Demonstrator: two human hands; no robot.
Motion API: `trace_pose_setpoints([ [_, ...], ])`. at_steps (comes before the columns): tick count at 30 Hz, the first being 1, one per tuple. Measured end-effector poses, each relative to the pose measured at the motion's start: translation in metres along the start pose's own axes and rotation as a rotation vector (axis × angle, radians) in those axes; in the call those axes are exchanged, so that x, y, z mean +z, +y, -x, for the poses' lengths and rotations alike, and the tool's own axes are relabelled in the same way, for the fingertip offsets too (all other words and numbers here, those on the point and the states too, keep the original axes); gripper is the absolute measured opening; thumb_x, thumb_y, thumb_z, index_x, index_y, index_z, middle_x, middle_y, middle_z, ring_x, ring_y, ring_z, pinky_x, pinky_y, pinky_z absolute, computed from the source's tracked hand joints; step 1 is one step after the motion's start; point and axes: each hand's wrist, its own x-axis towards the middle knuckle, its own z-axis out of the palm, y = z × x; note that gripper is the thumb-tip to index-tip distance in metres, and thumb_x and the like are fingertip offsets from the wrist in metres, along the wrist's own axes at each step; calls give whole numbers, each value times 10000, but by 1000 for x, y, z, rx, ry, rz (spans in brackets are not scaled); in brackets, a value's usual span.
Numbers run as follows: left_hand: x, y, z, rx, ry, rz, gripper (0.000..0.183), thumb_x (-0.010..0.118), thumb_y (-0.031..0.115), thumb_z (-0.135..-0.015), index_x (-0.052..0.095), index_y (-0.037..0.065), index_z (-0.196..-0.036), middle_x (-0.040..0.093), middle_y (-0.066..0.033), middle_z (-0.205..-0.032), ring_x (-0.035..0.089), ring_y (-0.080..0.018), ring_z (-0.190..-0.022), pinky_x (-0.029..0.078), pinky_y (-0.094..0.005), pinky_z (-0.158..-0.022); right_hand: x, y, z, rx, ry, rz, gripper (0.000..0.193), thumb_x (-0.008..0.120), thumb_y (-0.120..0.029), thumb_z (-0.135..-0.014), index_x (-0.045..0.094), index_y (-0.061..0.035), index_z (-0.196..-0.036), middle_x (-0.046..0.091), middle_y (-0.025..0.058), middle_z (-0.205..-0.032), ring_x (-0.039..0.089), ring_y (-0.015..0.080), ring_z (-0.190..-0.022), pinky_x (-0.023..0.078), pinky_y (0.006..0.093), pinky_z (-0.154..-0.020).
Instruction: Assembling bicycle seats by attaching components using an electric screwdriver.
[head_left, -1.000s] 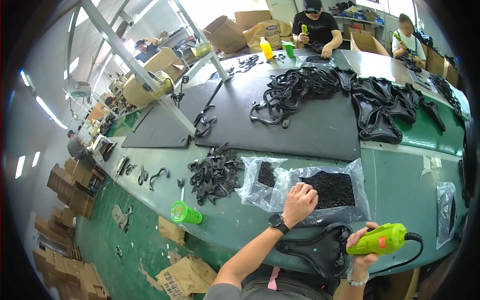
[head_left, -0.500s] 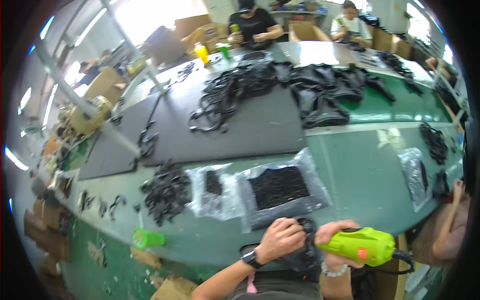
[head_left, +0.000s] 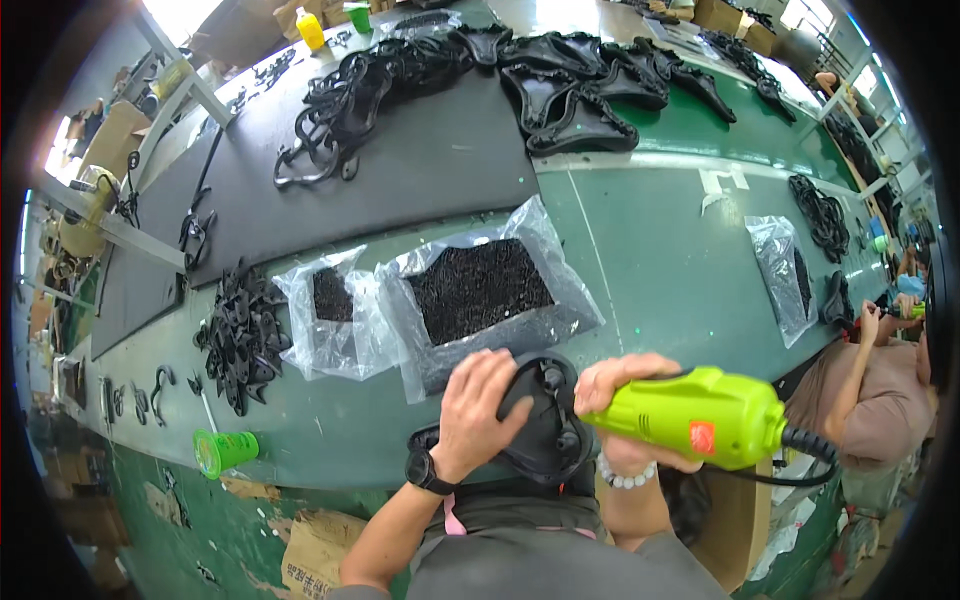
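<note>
A black moulded part (head_left: 548, 440), which looks like a bicycle saddle lying underside up, is at the table's near edge in front of me. Along its left side lies my left hand (head_left: 478, 415), fingers stretched and thumb apart, touching its rim. My right hand (head_left: 625, 415) is wrapped round a lime-green corded electric screwdriver (head_left: 700, 418), held level just right of the part. The tool's tip is hidden behind my fingers. Beyond my hands, a clear plastic bag (head_left: 575, 318) lies open around a heap of small black pieces (head_left: 480, 290), probably screws.
A smaller clear bag (head_left: 375, 345) and a pile of black plastic pieces (head_left: 240, 335) lie to the left, near a green cup (head_left: 225, 452). Black saddle-shaped shells (head_left: 580, 125) are heaped farther back. Close on my right sits a co-worker (head_left: 870, 400).
My view has tilted down. The left hand has gone from curled fingers to stretched ones, showing more of the black part. The right hand still holds the screwdriver beside it.
</note>
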Motion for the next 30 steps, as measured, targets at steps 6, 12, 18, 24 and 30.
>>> trace_pose_setpoints([
  [6, 16, -6, 17, -219, -159, -27, 511, 659, 209, -863, 508, 20, -1313, 642, -146, -1132, 651, -300, -936, 536, -380, -775, 10, 20, -2, 53, 40, -140, 1125, 501, -941, -534, 479, -14, -1171, 573, 116, -776, 561, 221, -641, 489, 350, -594],
  [12, 14, -6, 20, -202, -120, -26, 545, 648, 179, -871, 472, 38, -1367, 667, -120, -1056, 668, -264, -859, 546, -363, -680, 18, 40, -5, 241, 100, -130, 1204, 497, -974, -454, 459, -36, -1209, 591, 99, -859, 558, 210, -666, 476, 362, -644],
  [18, 18, -13, 21, -167, -131, -28, 536, 646, 148, -868, 477, 31, -1363, 671, -130, -1090, 682, -260, -844, 551, -352, -679, 19, 55, -2, 290, 128, -94, 1141, 529, -964, -507, 470, -48, -1185, 591, 126, -784, 560, 225, -659, 483, 364, -636],
  [24, 11, -10, 14, -226, -189, -23, 479, 638, 112, -862, 522, 4, -1314, 678, -130, -1100, 685, -276, -817, 558, -351, -649, 10, 55, 3, 241, -126, 35, 475, 715, -253, -809, 542, -18, -1183, 583, 92, -1137, 565, 183, -1018, 449, 315, -867],
  [30, 11, -8, 17, -250, -213, -21, 480, 642, 120, -864, 525, 6, -1316, 673, -134, -1118, 687, -274, -826, 560, -353, -665, 7, 72, 13, 244, -191, -227, 508, 663, -248, -891, 481, -7, -1299, 563, 101, -1197, 552, 189, -1077, 444, 337, -917],
])
